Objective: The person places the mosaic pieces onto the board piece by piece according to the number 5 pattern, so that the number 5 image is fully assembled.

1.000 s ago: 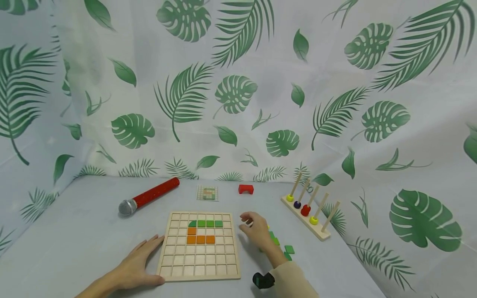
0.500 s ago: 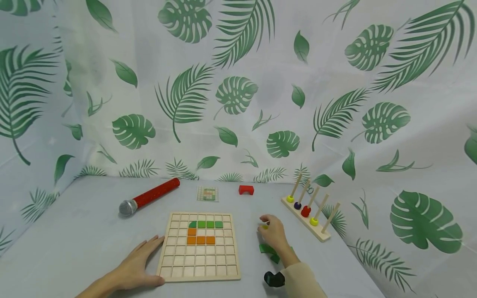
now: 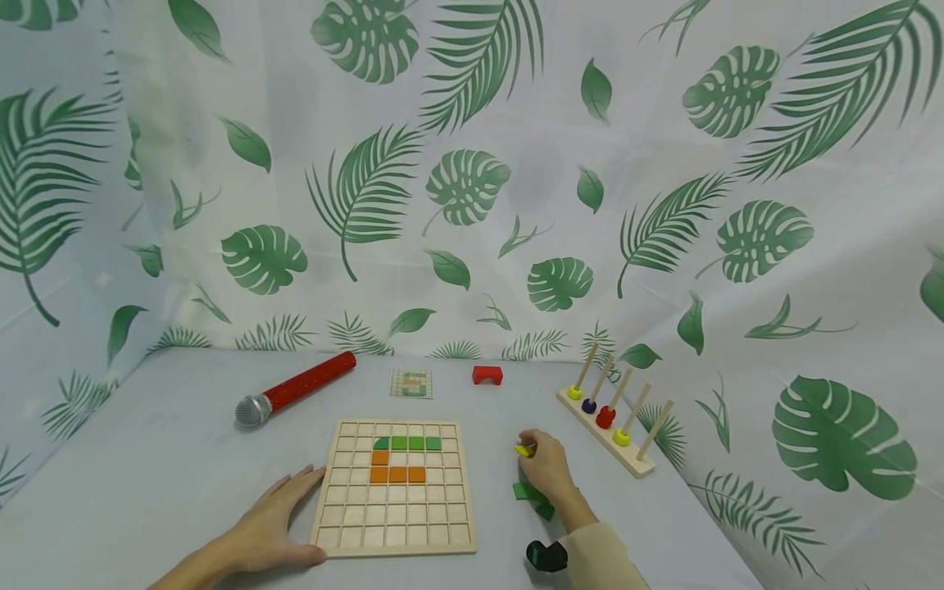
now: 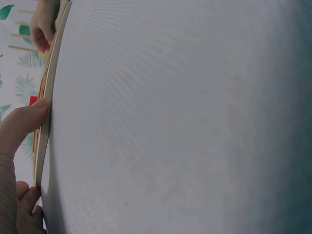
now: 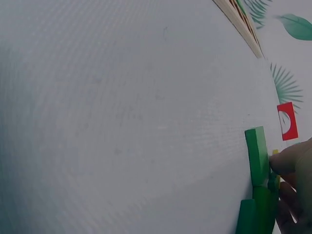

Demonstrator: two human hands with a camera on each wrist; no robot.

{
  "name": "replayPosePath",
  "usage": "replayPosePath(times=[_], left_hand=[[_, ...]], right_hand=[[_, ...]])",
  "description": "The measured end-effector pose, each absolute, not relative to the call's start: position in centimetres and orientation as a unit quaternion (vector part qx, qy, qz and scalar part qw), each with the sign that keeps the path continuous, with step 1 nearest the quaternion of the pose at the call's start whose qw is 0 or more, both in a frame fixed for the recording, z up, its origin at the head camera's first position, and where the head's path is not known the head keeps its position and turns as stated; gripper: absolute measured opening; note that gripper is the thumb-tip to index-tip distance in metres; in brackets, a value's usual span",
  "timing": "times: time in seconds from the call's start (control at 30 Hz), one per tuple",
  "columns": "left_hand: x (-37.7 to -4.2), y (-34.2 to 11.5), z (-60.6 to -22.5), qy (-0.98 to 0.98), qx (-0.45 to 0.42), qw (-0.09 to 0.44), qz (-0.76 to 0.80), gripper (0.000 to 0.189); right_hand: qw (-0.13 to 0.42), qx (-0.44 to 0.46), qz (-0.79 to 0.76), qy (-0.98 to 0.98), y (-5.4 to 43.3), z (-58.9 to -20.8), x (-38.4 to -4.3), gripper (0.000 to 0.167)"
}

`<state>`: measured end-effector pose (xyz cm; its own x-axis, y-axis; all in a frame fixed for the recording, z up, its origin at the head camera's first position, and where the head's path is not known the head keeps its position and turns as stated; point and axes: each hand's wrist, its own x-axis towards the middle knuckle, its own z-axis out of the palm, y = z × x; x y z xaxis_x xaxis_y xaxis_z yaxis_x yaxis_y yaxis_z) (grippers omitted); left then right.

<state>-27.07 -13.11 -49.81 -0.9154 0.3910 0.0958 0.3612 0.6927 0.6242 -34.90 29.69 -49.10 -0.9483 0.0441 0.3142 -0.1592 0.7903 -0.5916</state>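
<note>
A square wooden grid board [image 3: 394, 537] lies in front of me with a green row, one orange tile below its left end, and an orange row under that. My left hand [image 3: 269, 524] is spread along its left side, fingers fairly straight against the edge and thumb at the near corner. In the left wrist view the thumb [image 4: 29, 122] rests on the board's rim. Right of the board, my right hand [image 3: 547, 467] pinches a yellow tile [image 3: 524, 451] between thumb and fingers. Under that hand lie loose green tiles [image 3: 527, 492], close to its fingers in the right wrist view.
Behind the board lie a pattern card [image 3: 410, 383] and a red arch block [image 3: 487, 375]. A red microphone [image 3: 306, 383] is at back left. On the right stands a wooden peg rack [image 3: 608, 434] with coloured beads. A leaf-print cloth [image 3: 472, 188] hangs behind.
My right hand has moved right, away from the board's edge, to the loose tiles and now pinches a yellow one. The left hand and the board have stayed in place.
</note>
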Motion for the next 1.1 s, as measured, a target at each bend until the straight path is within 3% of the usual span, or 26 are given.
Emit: replayPosePath(times=[0.77,1.1], left_hand=[[-27.1,-13.1,-49.9,0.919,0.211,0.010,0.333,0.111],[-27.0,-13.0,-49.8,0.918,0.212,0.007,0.335,0.110]], right_hand=[[0.173,0.051,0.319,-0.930,28.7,-48.9,-34.8,0.026],[0.182,0.134,0.329,-0.917,25.1,-48.3,-34.4,0.026]])
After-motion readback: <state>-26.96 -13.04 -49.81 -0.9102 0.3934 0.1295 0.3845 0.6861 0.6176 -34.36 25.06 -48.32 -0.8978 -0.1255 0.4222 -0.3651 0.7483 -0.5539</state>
